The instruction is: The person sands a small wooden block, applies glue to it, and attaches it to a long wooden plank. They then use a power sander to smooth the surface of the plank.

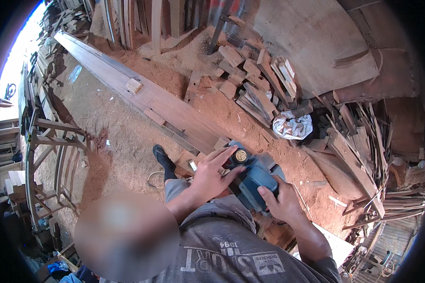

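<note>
A teal electric hand planer [256, 181] rests at the near end of a long wooden board [193, 118]. My right hand [282, 200] is wrapped round its rear handle, thumb on top. At the tool's front, my left hand [211, 177] has its fingers stretched out and apart, with the index finger and thumb either side of the round front knob [241, 155]. Whether that palm presses on the planer I cannot tell. The planer's sole is hidden under its body. A small wood block [133, 85] lies farther along the board.
Wood offcuts [250, 70] are heaped beyond the board, beside a white sack [293, 126]. More scrap lumber [359, 141] leans at the right. A wooden frame [52, 155] stands at the left. Sawdust covers the ground [123, 127]. A blurred round patch hides the lower left.
</note>
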Demonstrator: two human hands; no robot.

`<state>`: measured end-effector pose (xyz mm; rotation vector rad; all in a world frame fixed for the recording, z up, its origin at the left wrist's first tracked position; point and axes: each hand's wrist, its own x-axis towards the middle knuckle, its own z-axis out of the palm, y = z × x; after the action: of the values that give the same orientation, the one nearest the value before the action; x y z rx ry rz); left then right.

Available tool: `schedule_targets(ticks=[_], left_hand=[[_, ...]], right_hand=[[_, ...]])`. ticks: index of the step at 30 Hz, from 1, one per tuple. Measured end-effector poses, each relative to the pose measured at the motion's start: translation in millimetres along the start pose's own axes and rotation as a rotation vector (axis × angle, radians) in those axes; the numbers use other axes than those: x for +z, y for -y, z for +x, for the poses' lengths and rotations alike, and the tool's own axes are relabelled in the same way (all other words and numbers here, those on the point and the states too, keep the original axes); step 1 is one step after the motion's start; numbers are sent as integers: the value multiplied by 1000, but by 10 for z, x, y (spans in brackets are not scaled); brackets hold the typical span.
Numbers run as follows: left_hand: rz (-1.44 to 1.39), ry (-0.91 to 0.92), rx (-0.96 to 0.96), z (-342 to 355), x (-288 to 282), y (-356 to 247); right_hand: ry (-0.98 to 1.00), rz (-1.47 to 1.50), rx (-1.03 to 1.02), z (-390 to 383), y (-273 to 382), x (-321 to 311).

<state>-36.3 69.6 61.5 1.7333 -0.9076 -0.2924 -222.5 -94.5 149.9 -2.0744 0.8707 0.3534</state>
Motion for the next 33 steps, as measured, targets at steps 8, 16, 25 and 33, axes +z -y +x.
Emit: schedule_targets(ticks=[8, 16, 25, 33], left_hand=[[36, 101, 88, 407, -306, 315], [18, 115, 106, 565, -544, 506], [69, -266, -129, 529, -433, 481], [86, -314, -152, 651, -1012, 672]], right_hand=[[-5, -62, -185, 474, 194, 89], [-6, -34, -249, 715, 324, 146], [33, 40, -145, 947, 691, 239], [78, 232, -205, 1133, 1172, 586]])
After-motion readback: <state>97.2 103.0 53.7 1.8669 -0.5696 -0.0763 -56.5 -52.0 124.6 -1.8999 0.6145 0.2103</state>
